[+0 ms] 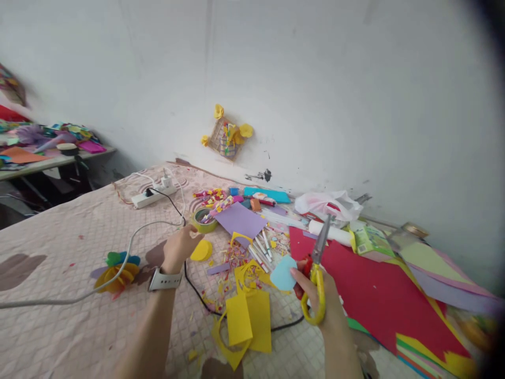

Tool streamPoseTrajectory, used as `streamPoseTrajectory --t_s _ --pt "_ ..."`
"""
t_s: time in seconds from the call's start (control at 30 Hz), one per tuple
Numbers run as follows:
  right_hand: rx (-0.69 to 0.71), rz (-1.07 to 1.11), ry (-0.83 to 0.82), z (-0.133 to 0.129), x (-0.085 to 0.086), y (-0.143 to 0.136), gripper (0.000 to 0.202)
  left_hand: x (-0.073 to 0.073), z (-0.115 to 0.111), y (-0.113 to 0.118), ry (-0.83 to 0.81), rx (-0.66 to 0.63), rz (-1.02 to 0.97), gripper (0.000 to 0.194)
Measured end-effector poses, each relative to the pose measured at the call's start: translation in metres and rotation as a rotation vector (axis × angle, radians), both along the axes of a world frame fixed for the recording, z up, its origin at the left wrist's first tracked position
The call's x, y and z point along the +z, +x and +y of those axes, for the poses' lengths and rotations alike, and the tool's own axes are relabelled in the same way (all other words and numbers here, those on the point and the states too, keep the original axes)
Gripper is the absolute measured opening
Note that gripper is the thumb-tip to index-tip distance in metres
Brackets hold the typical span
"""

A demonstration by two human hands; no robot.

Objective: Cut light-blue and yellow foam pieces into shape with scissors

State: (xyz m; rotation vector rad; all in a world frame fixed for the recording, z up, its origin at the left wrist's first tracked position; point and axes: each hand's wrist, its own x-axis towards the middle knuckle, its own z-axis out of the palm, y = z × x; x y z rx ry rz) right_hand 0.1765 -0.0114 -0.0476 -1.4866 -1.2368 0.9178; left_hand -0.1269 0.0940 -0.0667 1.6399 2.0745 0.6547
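My right hand (311, 287) is closed on scissors (317, 263) with yellow handles, their blades pointing up. The same hand pinches a light blue paper piece (283, 273), and something red shows between its fingers. On the left, my left hand (182, 246), with a white watch at the wrist, hovers beside a yellow paper disc (201, 250) and a roll of tape (204, 220). Its fingers are bent; nothing shows in them. Yellow paper sheets (258, 321) and cut-out scraps lie between my arms.
A paper flower (117, 276) and a grey cable lie at the left. Behind are a power strip (153, 196) and purple paper (240, 220). Red paper (379, 289), a plastic bag (329, 204) and a green box (373, 243) occupy the right. A black cord crosses the middle.
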Motion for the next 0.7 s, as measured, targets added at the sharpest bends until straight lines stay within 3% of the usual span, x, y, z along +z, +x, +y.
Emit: streamPoseTrajectory --t_s 0.17,0.33,0.47,0.53,0.7 --pt "0.132 -0.127 -0.121 0.001 -0.008 0.003 0.022 0.015 -0.02 0.049 -0.052 -0.54 -0.161 0.023" --pt "0.271 -0.258 -0.245 -0.001 -0.023 0.006 0.013 0.001 -0.036 0.087 -0.244 -0.916 -0.217 0.018" --pt "0.346 -0.321 -0.313 0.001 -0.035 -0.002 0.009 -0.001 -0.034 0.088 -0.256 -1.045 -0.278 0.011" --pt "0.375 -0.338 -0.334 0.003 -0.038 -0.006 0.009 0.009 -0.033 0.079 -0.195 -1.14 -0.369 0.005" --pt "0.37 -0.412 -0.334 0.003 -0.038 -0.005 0.01 0.043 -0.036 0.052 -0.089 -1.15 -0.472 0.014"
